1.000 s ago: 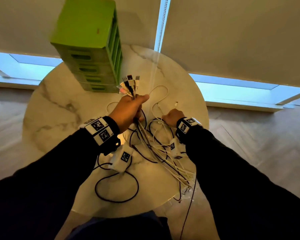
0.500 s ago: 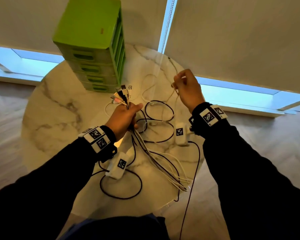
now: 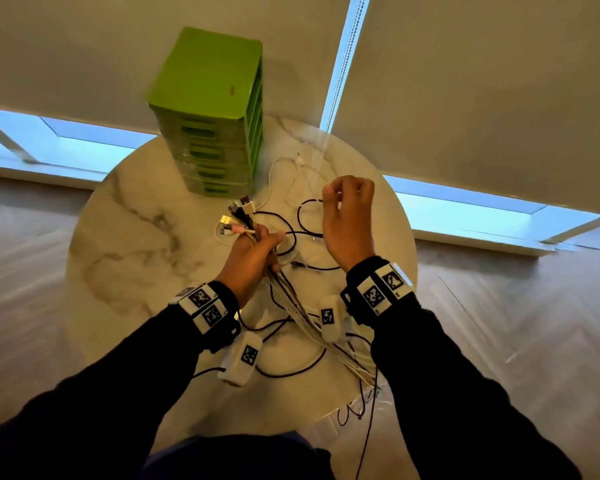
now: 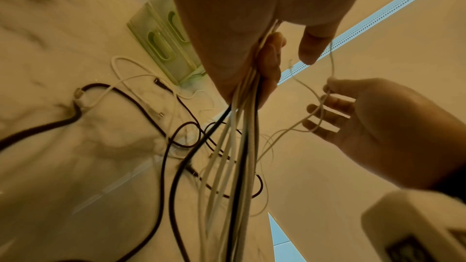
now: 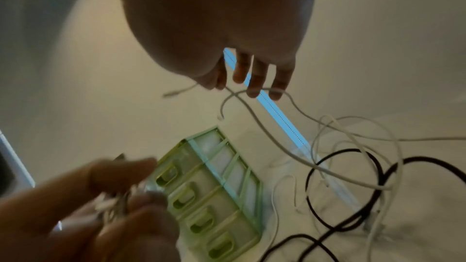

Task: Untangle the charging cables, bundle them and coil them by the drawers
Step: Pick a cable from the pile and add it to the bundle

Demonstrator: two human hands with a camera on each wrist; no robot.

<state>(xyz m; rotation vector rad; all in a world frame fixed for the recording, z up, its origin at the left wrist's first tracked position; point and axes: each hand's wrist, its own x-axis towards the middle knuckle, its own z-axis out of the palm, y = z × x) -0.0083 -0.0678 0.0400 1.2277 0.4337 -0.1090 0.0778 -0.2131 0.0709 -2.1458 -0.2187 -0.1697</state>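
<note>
My left hand [image 3: 253, 252] grips a bundle of white and black charging cables [image 4: 242, 142], plug ends [image 3: 240, 213] fanning out above the fist toward the drawers. The bundle's tails [image 3: 329, 344] trail over the table's near edge. My right hand [image 3: 347, 216] is raised to the right of it and pinches a thin white cable [image 4: 315, 111] between thumb and fingertips [image 5: 254, 87]; that cable hangs down toward the table. Loose black cables [image 3: 302, 233] and white cables [image 3: 288, 178] lie looped on the marble. The green drawer unit [image 3: 212, 112] stands at the table's far side.
The round marble table [image 3: 125, 244] has bare surface on its left half. White tagged modules [image 3: 241, 358] hang from my wrists over the near part of the table. A window blind with a bead chain [image 3: 336, 81] lies behind the drawers.
My right hand went from the table up to a high lift, then came down nearer my left hand, still pinching the white cable. My left hand kept its grip on the bundle.
</note>
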